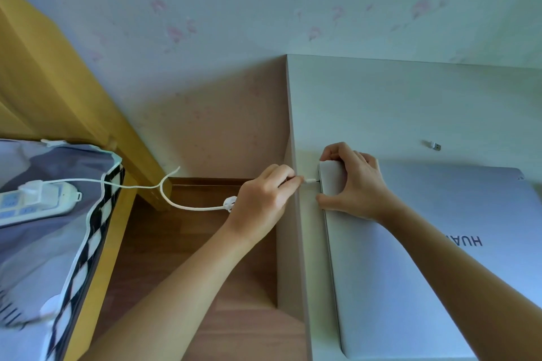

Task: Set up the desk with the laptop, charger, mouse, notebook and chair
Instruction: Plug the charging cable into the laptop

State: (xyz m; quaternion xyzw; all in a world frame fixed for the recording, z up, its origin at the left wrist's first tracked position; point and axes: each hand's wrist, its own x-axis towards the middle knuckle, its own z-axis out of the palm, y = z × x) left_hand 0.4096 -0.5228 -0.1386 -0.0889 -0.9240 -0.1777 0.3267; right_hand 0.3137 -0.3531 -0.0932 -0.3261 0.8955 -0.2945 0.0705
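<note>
Laptop [410,258], one, closed: right hand [352,184] grips its corner, left hand [264,199] pinches one charger plug [309,181].

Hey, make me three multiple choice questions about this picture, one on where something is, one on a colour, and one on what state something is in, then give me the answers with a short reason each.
1. Where does the power strip lie?
A. on the bed at the left
B. on the desk beside the laptop
C. on the floor under the desk

2. What colour is the charger cable?
A. black
B. white
C. red

3. In what state is the laptop?
A. open with the screen lit
B. closed, lid down
C. standing on its edge

Answers:
1. A, it rests on the grey bedding, across the floor gap from the desk.
2. B, the white cable runs from the strip to the left hand, which holds its plug at the laptop's left edge.
3. B, the lid lies flat with the logo facing up, and the right hand grips its corner.
</note>
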